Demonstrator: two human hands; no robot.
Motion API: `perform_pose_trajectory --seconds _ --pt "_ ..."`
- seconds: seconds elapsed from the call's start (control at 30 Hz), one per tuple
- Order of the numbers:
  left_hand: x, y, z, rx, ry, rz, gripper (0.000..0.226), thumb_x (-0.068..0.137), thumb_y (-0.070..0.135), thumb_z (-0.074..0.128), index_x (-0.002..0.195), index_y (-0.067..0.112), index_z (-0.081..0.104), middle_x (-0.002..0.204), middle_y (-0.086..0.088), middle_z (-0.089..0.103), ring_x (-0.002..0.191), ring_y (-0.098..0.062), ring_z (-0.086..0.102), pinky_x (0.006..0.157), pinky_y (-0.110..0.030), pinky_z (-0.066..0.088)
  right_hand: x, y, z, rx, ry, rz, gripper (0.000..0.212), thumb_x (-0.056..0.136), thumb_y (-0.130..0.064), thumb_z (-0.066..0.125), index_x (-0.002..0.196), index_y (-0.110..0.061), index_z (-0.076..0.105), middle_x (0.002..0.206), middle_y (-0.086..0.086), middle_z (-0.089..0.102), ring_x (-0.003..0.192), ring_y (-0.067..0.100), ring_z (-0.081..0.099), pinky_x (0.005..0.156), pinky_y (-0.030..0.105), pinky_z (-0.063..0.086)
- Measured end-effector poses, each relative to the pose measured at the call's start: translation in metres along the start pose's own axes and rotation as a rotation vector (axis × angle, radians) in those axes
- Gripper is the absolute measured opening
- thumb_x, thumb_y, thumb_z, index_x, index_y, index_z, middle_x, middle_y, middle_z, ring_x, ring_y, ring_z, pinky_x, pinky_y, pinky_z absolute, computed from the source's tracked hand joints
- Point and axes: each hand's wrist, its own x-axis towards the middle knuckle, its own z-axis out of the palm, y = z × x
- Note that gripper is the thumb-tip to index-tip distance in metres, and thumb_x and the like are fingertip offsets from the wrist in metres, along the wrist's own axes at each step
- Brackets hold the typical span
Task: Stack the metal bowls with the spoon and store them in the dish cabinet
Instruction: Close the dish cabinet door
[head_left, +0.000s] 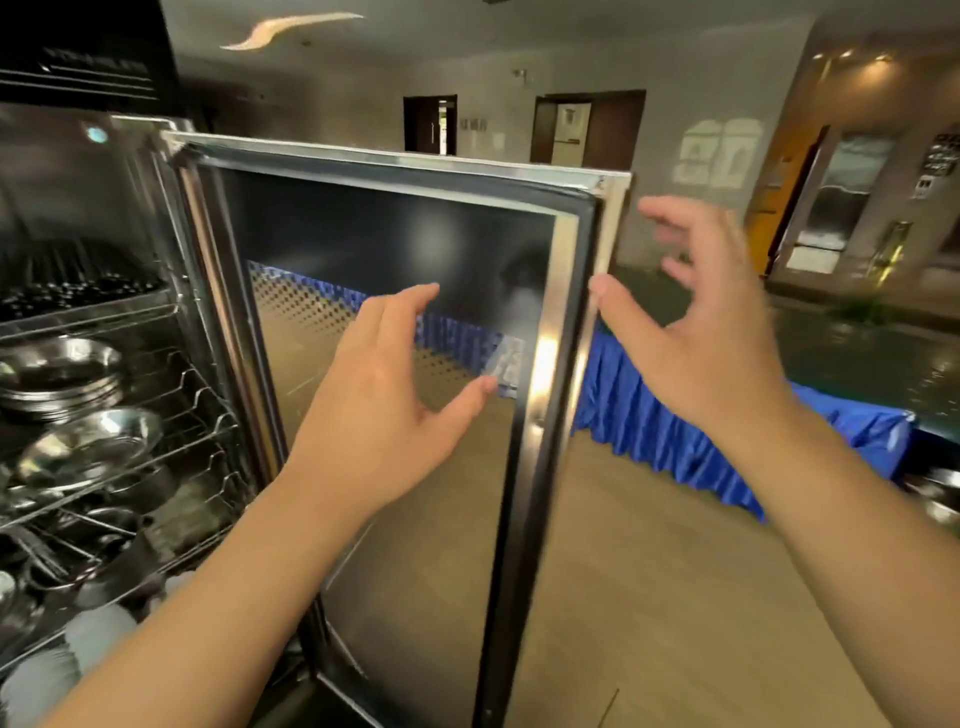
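Note:
The dish cabinet (171, 291) stands open at the left, its glass door (545, 332) swung out toward me. Stacked metal bowls (57, 374) sit on a wire rack inside, with another metal bowl (98, 441) tilted on the rack below. No spoon can be made out among the blurred utensils lower down. My left hand (384, 395) is in front of the door's inner glass, fingers apart and holding nothing. My right hand (691, 322) is spread at the door's free edge, thumb touching the metal frame; it is blurred.
A table with a blue skirt (727, 441) stands behind the door to the right, with metal ware (940, 499) at its far right end. Wooden floor lies beyond. White dishes (62, 654) fill the cabinet's lowest rack. Doorways line the back wall.

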Motion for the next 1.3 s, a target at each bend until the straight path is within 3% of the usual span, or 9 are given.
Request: perform_pose_trajectory --seconds 0.17,0.3,0.4,0.5,0.73,0.87,0.93,1.07,1.3 --pt "0.021 0.053 0.054 -0.027 0.053 -0.028 0.092 0.082 0.047 0.074 0.153 0.011 0.027 0.142 -0.005 0.04 0.132 -0.014 0.038 0.111 -0.02 0.03 -0.006 0.063 0.012 0.284 -0.237 0.241 0.062 0.096 -0.048 0.057 0.152 -0.034 0.036 0.152 -0.013 0.042 0.132 0.002 0.049 0.093 0.009 0.045" --pt "0.039 0.077 0.086 -0.07 0.14 -0.066 0.081 0.09 0.047 0.062 0.153 0.011 0.026 0.139 -0.007 0.044 0.13 -0.012 0.04 0.109 -0.033 0.039 -0.011 0.102 0.026 0.406 -0.533 0.269 0.058 0.099 -0.033 0.06 0.154 -0.028 0.041 0.152 -0.007 0.051 0.132 0.008 0.054 0.111 0.042 0.046" --pt "0.049 0.084 0.099 -0.087 0.206 -0.138 0.078 0.091 0.05 0.059 0.153 0.014 0.027 0.133 -0.005 0.05 0.124 -0.004 0.043 0.102 -0.022 0.041 -0.019 0.108 0.034 0.434 -0.687 0.155 0.058 0.098 -0.024 0.064 0.151 -0.036 0.042 0.145 -0.017 0.054 0.125 -0.004 0.055 0.1 0.025 0.051" --pt "0.058 0.089 0.103 -0.046 0.252 -0.177 0.077 0.085 0.046 0.069 0.146 0.018 0.032 0.13 0.002 0.055 0.111 -0.002 0.057 0.089 -0.009 0.044 -0.026 0.107 0.042 0.463 -0.708 0.081 0.064 0.097 -0.021 0.066 0.151 -0.041 0.037 0.147 -0.017 0.052 0.131 -0.001 0.052 0.101 0.031 0.053" --pt "0.058 0.097 0.089 0.026 0.273 -0.288 0.066 0.076 0.036 0.078 0.127 0.032 0.035 0.111 0.01 0.064 0.092 -0.009 0.07 0.081 -0.035 0.059 -0.04 0.101 0.049 0.47 -0.732 -0.012 0.081 0.095 -0.023 0.067 0.153 -0.055 0.022 0.143 -0.012 0.057 0.134 0.006 0.052 0.107 0.045 0.05" --pt "0.044 0.102 0.071 0.047 0.295 -0.32 0.062 0.076 0.029 0.076 0.125 0.029 0.038 0.1 0.008 0.067 0.084 -0.007 0.071 0.072 -0.024 0.058 -0.047 0.084 0.046 0.393 -0.697 -0.16 0.089 0.09 -0.037 0.067 0.139 -0.074 0.004 0.138 -0.023 0.054 0.119 -0.012 0.05 0.096 0.022 0.048" --pt "0.033 0.104 0.058 0.048 0.306 -0.34 0.058 0.076 0.026 0.075 0.121 0.03 0.04 0.093 0.007 0.068 0.078 -0.005 0.072 0.064 -0.019 0.056 -0.05 0.073 0.046 0.361 -0.682 -0.253 0.08 0.088 -0.045 0.06 0.147 -0.067 0.01 0.132 -0.028 0.053 0.113 -0.016 0.049 0.087 0.007 0.037" --pt "0.01 0.107 0.024 0.079 0.339 -0.379 0.051 0.072 0.023 0.075 0.11 0.032 0.043 0.078 0.01 0.07 0.07 0.0 0.069 0.057 -0.008 0.048 -0.062 0.048 0.048 0.382 -0.571 -0.409 0.064 0.093 -0.031 0.064 0.152 -0.031 0.039 0.133 -0.007 0.065 0.123 0.005 0.054 0.092 0.007 0.039" --pt "-0.033 0.102 -0.041 0.152 0.408 -0.48 0.04 0.065 0.028 0.072 0.096 0.023 0.048 0.072 0.022 0.065 0.062 0.001 0.061 0.053 -0.012 0.047 -0.087 -0.001 0.06 0.519 -0.249 -0.573 0.03 0.086 -0.002 0.075 0.116 -0.002 0.072 0.109 0.013 0.067 0.107 0.027 0.064 0.096 0.032 0.052"
